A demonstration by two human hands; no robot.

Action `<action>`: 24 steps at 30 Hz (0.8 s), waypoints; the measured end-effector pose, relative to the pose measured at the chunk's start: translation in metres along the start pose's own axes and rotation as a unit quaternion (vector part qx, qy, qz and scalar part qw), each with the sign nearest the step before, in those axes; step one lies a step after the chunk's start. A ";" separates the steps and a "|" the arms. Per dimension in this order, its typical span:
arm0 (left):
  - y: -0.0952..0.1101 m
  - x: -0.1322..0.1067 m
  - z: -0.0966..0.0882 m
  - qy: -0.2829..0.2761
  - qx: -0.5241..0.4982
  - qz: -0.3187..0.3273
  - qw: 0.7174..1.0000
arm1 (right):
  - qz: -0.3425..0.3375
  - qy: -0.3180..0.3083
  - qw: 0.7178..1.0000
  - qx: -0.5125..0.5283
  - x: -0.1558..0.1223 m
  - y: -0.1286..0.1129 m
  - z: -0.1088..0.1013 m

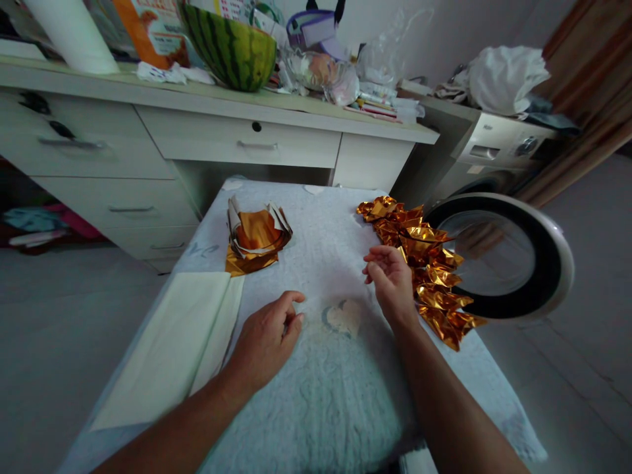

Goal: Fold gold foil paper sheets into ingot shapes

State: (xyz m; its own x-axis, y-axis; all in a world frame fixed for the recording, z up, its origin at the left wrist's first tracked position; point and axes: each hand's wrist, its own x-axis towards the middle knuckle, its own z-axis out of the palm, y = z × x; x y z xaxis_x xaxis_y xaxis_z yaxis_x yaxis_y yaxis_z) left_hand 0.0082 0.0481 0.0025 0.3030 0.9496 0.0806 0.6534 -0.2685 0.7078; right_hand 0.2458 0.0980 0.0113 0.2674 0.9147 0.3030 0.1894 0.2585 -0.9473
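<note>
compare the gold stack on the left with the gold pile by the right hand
The foil stack is curled sheets with white backs showing; the folded pile is crumpled pieces, all gold. The stack sits compact, away from both hands; the pile runs in a long strip beside the right hand. Both are shiny gold on the white cloth.

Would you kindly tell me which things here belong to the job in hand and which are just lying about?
In hand: folded gold foil pieces beside the right hand; stack of gold foil sheets; pale paper sheets near the left hand; cloth-covered table.
Lying about: watermelon, paper roll, washing machine with its door open, white bundle on it.
</note>
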 end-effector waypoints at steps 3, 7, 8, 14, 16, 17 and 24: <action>0.001 0.000 -0.001 -0.006 -0.004 0.000 1.000 | -0.002 -0.061 0.997 -0.042 -0.006 0.008 0.010; 0.002 0.000 -0.002 -0.002 -0.007 0.002 1.000 | 0.003 -0.112 0.990 -0.091 -0.009 0.016 0.016; 0.003 0.000 -0.002 0.000 -0.006 0.003 1.000 | 0.003 -0.120 0.987 -0.105 -0.009 0.017 0.017; 0.004 0.001 -0.002 0.001 -0.002 0.006 1.000 | -0.005 -0.149 0.977 -0.152 -0.010 0.020 0.017; 0.005 0.001 -0.001 0.003 -0.003 0.006 1.000 | -0.006 -0.152 0.974 -0.167 -0.010 0.020 0.017; 0.005 0.001 -0.001 0.005 -0.003 0.006 1.000 | -0.008 -0.154 0.972 -0.177 -0.011 0.019 0.018; 0.004 0.001 -0.002 0.013 -0.016 0.011 1.000 | -0.025 -0.197 0.933 -0.299 -0.008 0.010 0.023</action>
State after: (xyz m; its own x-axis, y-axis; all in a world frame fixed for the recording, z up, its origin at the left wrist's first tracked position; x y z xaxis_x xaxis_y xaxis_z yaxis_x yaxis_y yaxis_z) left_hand 0.0093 0.0487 0.0068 0.2989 0.9475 0.1135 0.6242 -0.2841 0.7277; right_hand 0.2241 0.1003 -0.0027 -0.1007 0.9799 0.1720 0.7177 0.1913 -0.6695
